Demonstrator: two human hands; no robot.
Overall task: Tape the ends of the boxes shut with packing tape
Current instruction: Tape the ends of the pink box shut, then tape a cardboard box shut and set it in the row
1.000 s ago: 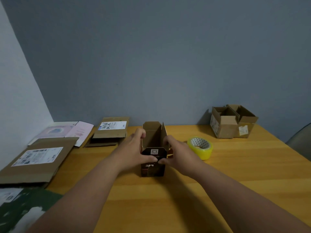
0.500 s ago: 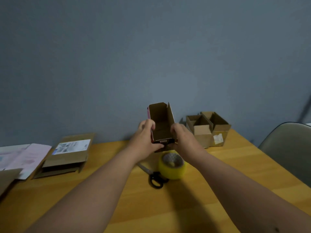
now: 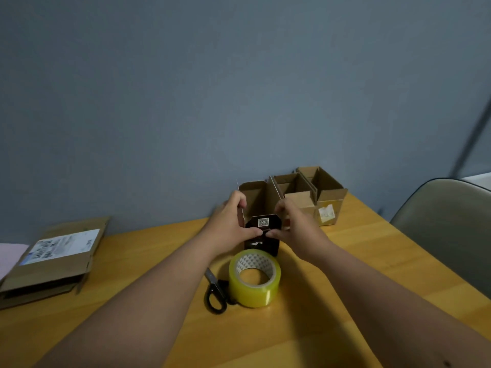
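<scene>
A small dark box (image 3: 261, 244) with a brown inside stands upright on the wooden table (image 3: 345, 274), its top flaps open. My left hand (image 3: 231, 224) grips its left side, thumb on the front flap. My right hand (image 3: 295, 224) grips its right side the same way. A roll of yellowish clear packing tape (image 3: 255, 278) lies just in front of the box. Black-handled scissors (image 3: 215, 292) lie to the left of the roll, partly behind my left forearm.
Two open brown cardboard boxes (image 3: 313, 197) stand behind and to the right, by the wall. A flattened cardboard box with a white label (image 3: 53, 257) lies at the left. A grey chair (image 3: 446, 229) stands past the table's right edge.
Both hands carried the box up and to the right, then set it down on the table behind the tape roll. My view has swung right, so the flat boxes at left have slid out of view.
</scene>
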